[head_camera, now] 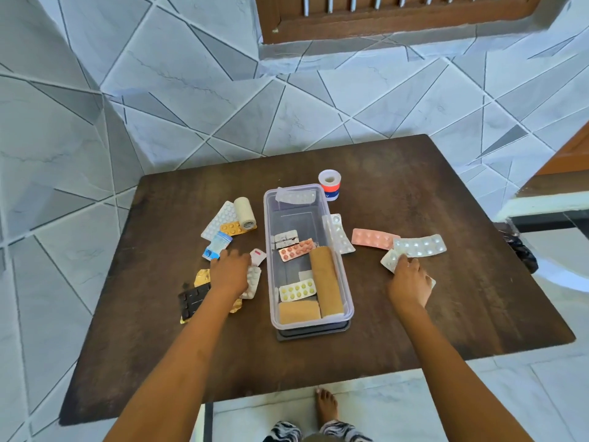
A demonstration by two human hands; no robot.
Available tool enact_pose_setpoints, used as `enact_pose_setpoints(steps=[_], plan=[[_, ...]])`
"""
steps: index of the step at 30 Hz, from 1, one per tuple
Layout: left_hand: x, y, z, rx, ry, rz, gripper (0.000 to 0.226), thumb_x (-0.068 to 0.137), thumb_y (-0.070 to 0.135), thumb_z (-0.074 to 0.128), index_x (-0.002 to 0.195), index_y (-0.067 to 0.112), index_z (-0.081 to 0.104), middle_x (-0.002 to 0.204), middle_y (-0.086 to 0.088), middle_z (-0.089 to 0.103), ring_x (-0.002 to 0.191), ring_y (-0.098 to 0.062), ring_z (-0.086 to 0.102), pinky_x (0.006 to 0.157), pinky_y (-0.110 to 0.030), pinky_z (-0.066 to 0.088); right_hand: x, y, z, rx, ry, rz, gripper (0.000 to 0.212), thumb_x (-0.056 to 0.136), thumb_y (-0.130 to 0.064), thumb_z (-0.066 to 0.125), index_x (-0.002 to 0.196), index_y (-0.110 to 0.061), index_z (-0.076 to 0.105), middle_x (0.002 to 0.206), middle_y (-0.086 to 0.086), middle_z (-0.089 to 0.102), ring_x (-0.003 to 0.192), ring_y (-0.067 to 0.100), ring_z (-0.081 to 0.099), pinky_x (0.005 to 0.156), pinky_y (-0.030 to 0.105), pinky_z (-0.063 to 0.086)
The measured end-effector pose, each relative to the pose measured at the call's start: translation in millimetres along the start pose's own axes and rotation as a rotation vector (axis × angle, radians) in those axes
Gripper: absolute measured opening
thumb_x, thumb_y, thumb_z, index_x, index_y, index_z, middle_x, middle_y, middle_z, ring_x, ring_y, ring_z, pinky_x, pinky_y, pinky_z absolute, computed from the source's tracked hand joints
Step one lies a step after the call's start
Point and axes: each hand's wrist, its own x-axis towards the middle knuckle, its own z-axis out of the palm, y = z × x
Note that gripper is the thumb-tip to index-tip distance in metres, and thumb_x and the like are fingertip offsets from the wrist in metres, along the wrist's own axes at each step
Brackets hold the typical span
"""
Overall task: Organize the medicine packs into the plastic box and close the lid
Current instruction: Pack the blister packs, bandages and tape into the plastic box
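Observation:
A clear plastic box (pixel 349 301) stands open mid-table on top of its dark lid (pixel 312 334). Inside lie two tan bandage rolls (pixel 325 282), a yellow pill strip (pixel 297 290), a red pill strip (pixel 296 249) and a silver strip (pixel 296 196). My left hand (pixel 230 273) presses down on a white pill pack (pixel 253 280) left of the box. On the right, my right hand (pixel 409 283) rests on a small white blister pack (pixel 390 259). Beside it lie a silver strip (pixel 419 246) and a pink strip (pixel 374 238).
Left of the box lie a white pill sheet (pixel 220 220), a beige bandage roll (pixel 244 212), an orange strip (pixel 234 228), a blue sachet (pixel 217 245), gold foil (pixel 202 277) and a black strip (pixel 191 301). A tape roll (pixel 330 185) stands behind the box. A bare foot (pixel 325 406) shows below the table edge.

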Motion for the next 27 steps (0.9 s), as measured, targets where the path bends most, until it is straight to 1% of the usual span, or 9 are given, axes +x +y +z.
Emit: enact_pose_setpoints(steps=[2,4,7,10,16,20,22,24,27], plan=[[-0.5,-0.3,-3.8,0.032,0.044,-0.022,0.04,0.085,0.02,0.062,0.124,0.021,0.054,0.127,-0.005,0.056,0.126,-0.025,0.042,0.103,-0.041,0.038,2.0,1.3,-2.3,-0.048,0.064,-0.015,0.043,0.086,-0.007,0.055,0.127,-0.005,0.044,0.126,0.018,0.055,0.115,0.032,0.054,0.093,0.041,0.043],[-0.7,-1.8,-9.0,0.014,0.102,-0.055,0.025,0.089,0.017,0.056,0.112,0.022,0.062,0.116,-0.004,0.064,0.12,-0.024,0.047,0.102,-0.042,0.037,5.1,2.0,-5.8,-0.064,0.078,-0.016,0.031,0.085,-0.005,0.054,0.116,-0.004,0.054,0.117,0.016,0.06,0.11,0.032,0.055,0.091,0.04,0.042],[-2.8,-6.8,-29.3,-0.102,0.115,-0.1,0.023,0.088,0.013,0.05,0.097,0.025,0.068,0.106,-0.003,0.07,0.107,-0.022,0.058,0.094,-0.036,0.039,13.5,2.4,-15.1,0.009,0.037,0.055,0.027,0.085,-0.007,0.055,0.113,-0.004,0.056,0.122,0.018,0.057,0.117,0.034,0.047,0.096,0.041,0.038],[-7.5,-9.2,-60.0,-0.302,0.146,-0.131,0.015,0.085,0.017,0.059,0.092,0.026,0.069,0.105,-0.002,0.07,0.101,-0.023,0.062,0.082,-0.035,0.047,26.7,7.9,-21.3,0.1,-0.034,0.132,0.037,0.085,-0.015,0.059,0.119,-0.007,0.051,0.131,0.021,0.047,0.122,0.037,0.043,0.1,0.043,0.037],[-17.6,14.2,-93.4,-0.554,0.224,-0.092,0.022,0.081,0.025,0.07,0.103,0.018,0.068,0.109,-0.006,0.07,0.1,-0.024,0.064,0.071,-0.031,0.044,37.6,14.7,-33.1,0.135,-0.252,0.188,0.055,0.072,-0.032,0.075,0.117,-0.009,0.054,0.123,0.014,0.059,0.12,0.032,0.05,0.1,0.041,0.04],[-17.0,38.1,-82.6,-0.767,0.198,-0.056,0.038,0.081,0.018,0.07,0.116,0.015,0.058,0.111,-0.013,0.067,0.102,-0.027,0.063,0.073,-0.033,0.045,36.7,9.9,-41.9,0.313,-0.267,0.141,0.039,0.076,-0.028,0.068,0.101,0.001,0.061,0.109,0.021,0.066,0.104,0.038,0.06,0.085,0.038,0.049],[-16.5,49.5,-69.3,-0.733,0.152,-0.027,0.046,0.082,0.015,0.068,0.125,0.017,0.051,0.115,-0.014,0.065,0.107,-0.03,0.061,0.081,-0.035,0.049,32.4,1.4,-57.7,0.503,-0.159,0.051,0.028,0.083,-0.023,0.062,0.088,0.004,0.06,0.097,0.024,0.066,0.098,0.04,0.061,0.076,0.036,0.046],[-15.4,59.5,-53.5,-0.621,0.119,0.014,0.049,0.084,0.012,0.064,0.13,0.015,0.048,0.122,-0.015,0.062,0.113,-0.033,0.058,0.089,-0.039,0.049,24.0,-13.8,-79.5,0.68,-0.032,-0.062,0.014,0.082,-0.014,0.063,0.083,-0.003,0.054,0.088,0.021,0.061,0.092,0.037,0.059,0.067,0.033,0.04],[-10.8,71.9,-35.2,-0.421,0.089,0.038,0.045,0.087,0.008,0.055,0.131,0.014,0.048,0.127,-0.016,0.059,0.115,-0.033,0.056,0.09,-0.04,0.049,11.2,-47.9,-105.4,0.821,-0.026,-0.22,0.028,0.081,-0.011,0.066,0.104,-0.001,0.053,0.105,0.019,0.066,0.097,0.033,0.063,0.079,0.041,0.049]])
